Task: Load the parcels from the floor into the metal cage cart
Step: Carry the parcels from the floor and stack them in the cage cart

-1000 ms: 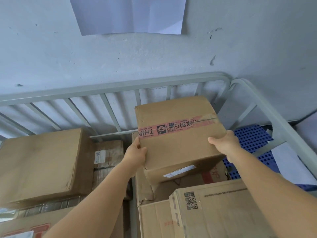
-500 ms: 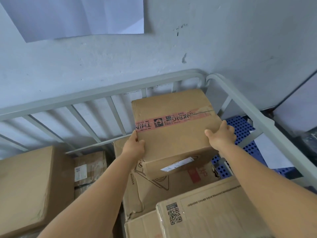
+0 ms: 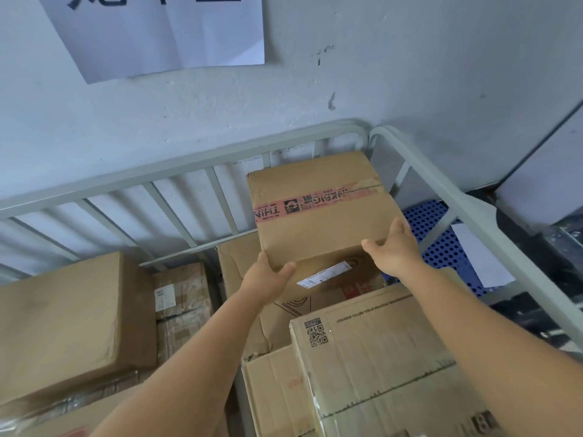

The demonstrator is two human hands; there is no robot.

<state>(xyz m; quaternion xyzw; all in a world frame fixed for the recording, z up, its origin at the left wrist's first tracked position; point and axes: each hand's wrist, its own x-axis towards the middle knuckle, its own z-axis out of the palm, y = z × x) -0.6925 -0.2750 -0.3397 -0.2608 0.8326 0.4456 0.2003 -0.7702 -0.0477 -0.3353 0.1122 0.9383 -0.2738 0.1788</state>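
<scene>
A brown parcel (image 3: 318,212) with a pink printed tape band lies tilted in the far right corner of the grey metal cage cart (image 3: 189,162), on top of another carton (image 3: 239,263). My left hand (image 3: 268,279) grips its near left corner, thumb on the front face. My right hand (image 3: 394,250) holds the near right corner, thumb along the lower edge and fingers up the side. A white label (image 3: 325,274) shows on the parcel's near face.
Inside the cart, a large plain carton (image 3: 69,316) fills the left, small taped boxes (image 3: 179,298) sit mid-back, and a QR-coded carton (image 3: 372,357) stands nearest. A blue perforated pallet (image 3: 441,234) lies beyond the right rail. The wall with a paper sheet (image 3: 164,33) stands right behind.
The taped parcel has gone farther back toward the cart's far right corner. Both my hands have slid from its sides to its near corners.
</scene>
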